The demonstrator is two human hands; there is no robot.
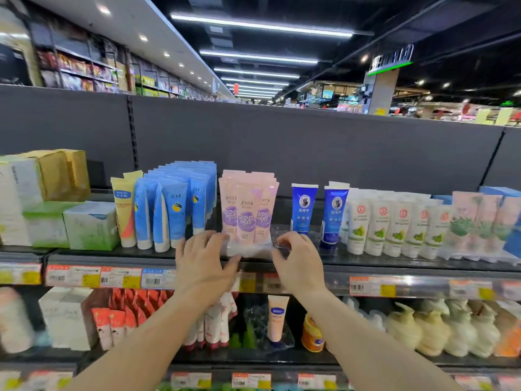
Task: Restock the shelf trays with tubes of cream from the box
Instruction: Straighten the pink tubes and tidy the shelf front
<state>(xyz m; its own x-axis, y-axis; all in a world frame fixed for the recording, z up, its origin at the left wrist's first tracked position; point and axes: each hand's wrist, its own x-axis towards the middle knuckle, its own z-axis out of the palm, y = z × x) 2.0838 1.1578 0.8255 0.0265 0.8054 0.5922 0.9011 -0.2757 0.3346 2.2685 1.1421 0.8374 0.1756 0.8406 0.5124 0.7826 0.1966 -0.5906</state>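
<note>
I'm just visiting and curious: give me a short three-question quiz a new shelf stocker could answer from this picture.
1. True or false: both hands are at the front of the clear tray holding the pink tubes.
2. Which tubes stand directly left of the pink tubes? A) dark blue B) light blue C) white with green leaves
3. Fill in: only ___ dark blue tubes stand at the front of their spot.

Key
1. True: the left hand and right hand sit at the tray's two front corners.
2. B, the light blue tubes.
3. Two.
</note>
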